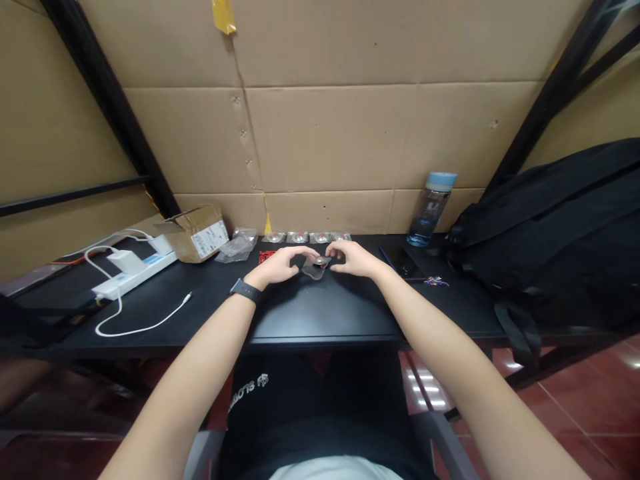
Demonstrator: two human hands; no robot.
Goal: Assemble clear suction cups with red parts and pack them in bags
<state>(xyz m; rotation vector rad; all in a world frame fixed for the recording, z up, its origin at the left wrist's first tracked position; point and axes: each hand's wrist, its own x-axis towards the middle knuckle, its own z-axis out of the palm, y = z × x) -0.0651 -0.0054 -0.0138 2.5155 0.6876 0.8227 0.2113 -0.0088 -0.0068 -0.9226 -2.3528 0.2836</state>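
Note:
Near the middle of the black table, a small clear plastic bag (314, 272) with a small round, shiny piece (321, 261) at its upper part sits between my hands. My left hand (285, 265), a dark watch on its wrist, curls its fingers round the bag's left side. From the right, the bent thumb and fingers of my right hand (353, 259) meet the bag's edge. The fingertips partly hide the round piece. Behind them, several bagged round pieces (298, 237) form a row along the cardboard wall. Red items (267, 255) lie just behind my left hand.
Crumpled clear bags (239, 247) and an open cardboard box (195, 235) stand back left, near a white power strip (135, 275) with a white cable (145, 333). To the right are a water bottle (431, 210), a dark flat device (403, 262) and a black backpack (555, 233).

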